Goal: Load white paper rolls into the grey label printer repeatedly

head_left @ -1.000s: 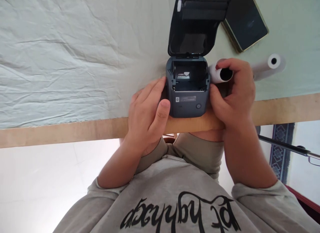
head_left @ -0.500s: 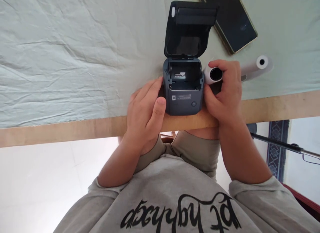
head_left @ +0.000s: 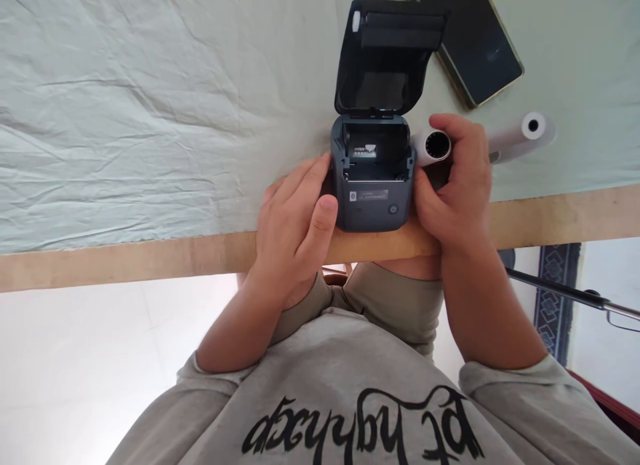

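A white roll (head_left: 425,147), hollow end facing the viewer, sits between the right hand's (head_left: 463,192) curled thumb and forefinger, grip unclear; the left hand's (head_left: 295,222) unclenched fingers touch the printer (head_left: 371,215).

The right hand (head_left: 459,192) and its white roll (head_left: 423,146) have edged nearer the printer (head_left: 373,208). The other roll (head_left: 520,132) is now slightly farther off.

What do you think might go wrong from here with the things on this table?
The printer sits by the table edge, so a hard nudge might send it off. Its raised lid might get knocked. The nearer white roll, beside the curled right hand, might topple or roll if bumped.
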`<action>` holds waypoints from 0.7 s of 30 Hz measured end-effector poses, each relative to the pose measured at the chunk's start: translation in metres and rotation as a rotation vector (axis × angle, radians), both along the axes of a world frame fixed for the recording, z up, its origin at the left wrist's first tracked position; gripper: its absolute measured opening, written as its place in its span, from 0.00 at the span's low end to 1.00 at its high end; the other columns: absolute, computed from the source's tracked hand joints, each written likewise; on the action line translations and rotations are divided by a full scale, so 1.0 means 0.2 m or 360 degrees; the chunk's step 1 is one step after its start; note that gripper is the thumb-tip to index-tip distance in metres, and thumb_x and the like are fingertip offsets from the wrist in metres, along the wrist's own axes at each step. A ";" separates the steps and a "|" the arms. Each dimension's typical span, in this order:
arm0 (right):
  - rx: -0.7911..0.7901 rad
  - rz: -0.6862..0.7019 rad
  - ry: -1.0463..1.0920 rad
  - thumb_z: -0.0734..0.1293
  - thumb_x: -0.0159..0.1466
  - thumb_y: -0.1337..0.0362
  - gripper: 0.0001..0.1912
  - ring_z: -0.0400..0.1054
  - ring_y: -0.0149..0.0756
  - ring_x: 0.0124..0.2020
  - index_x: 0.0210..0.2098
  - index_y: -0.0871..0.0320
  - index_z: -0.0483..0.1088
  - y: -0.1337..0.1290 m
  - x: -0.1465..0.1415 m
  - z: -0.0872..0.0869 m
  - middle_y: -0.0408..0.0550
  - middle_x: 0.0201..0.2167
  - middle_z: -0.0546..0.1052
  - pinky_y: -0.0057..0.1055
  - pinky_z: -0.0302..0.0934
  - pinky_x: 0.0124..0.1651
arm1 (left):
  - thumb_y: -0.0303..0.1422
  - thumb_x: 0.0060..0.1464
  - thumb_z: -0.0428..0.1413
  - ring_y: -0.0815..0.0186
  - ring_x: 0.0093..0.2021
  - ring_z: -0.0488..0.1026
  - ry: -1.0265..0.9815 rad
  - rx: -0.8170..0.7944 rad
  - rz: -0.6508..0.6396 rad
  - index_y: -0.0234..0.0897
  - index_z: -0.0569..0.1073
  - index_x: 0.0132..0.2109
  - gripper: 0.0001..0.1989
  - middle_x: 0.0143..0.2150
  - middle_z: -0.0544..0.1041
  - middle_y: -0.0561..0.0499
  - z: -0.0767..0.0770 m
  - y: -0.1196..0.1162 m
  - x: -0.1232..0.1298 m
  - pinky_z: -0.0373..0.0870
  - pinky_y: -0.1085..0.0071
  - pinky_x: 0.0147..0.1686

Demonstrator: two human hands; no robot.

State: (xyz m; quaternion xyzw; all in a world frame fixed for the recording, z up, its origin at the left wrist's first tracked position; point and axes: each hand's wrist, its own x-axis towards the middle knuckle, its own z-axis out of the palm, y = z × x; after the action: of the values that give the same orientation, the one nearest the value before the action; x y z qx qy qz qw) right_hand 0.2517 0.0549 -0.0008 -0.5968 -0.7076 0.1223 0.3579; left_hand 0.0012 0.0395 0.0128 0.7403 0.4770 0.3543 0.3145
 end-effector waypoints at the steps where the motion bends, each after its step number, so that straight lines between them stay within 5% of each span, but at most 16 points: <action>1: 0.0009 0.0004 -0.0006 0.66 0.69 0.58 0.21 0.73 0.50 0.55 0.60 0.43 0.67 0.00 0.00 0.00 0.51 0.52 0.77 0.55 0.72 0.60 | 0.54 0.76 0.33 0.52 0.67 0.73 0.0002 -0.0004 0.0002 0.42 0.71 0.68 0.34 0.66 0.76 0.42 0.00 0.00 0.00 0.67 0.55 0.65; 10: -0.0044 0.0028 -0.0042 0.66 0.68 0.62 0.17 0.72 0.49 0.52 0.56 0.45 0.69 0.00 -0.01 0.03 0.49 0.48 0.77 0.54 0.71 0.58 | 0.56 0.75 0.32 0.53 0.66 0.73 0.0047 -0.0047 0.0016 0.41 0.70 0.68 0.36 0.66 0.76 0.41 0.02 0.00 0.00 0.67 0.56 0.65; 16: 0.0032 0.0110 -0.0078 0.67 0.62 0.68 0.23 0.72 0.46 0.49 0.56 0.46 0.68 0.00 0.00 0.03 0.47 0.47 0.76 0.54 0.70 0.57 | 0.56 0.75 0.32 0.53 0.66 0.73 0.0048 -0.0055 0.0021 0.41 0.71 0.68 0.36 0.67 0.76 0.41 0.02 0.00 0.00 0.67 0.56 0.65; 21: -0.0123 0.0033 -0.0003 0.66 0.67 0.64 0.19 0.71 0.49 0.56 0.56 0.44 0.68 0.00 -0.01 0.03 0.49 0.50 0.75 0.56 0.68 0.62 | 0.55 0.75 0.33 0.53 0.66 0.73 0.0051 -0.0055 0.0007 0.42 0.70 0.69 0.35 0.67 0.75 0.43 0.02 0.00 0.00 0.66 0.56 0.65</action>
State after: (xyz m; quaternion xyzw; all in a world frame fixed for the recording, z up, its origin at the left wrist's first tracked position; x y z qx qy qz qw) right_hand 0.2497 0.0540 0.0052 -0.6030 -0.7088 0.1529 0.3326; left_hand 0.0016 0.0391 0.0162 0.7393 0.4895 0.3348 0.3188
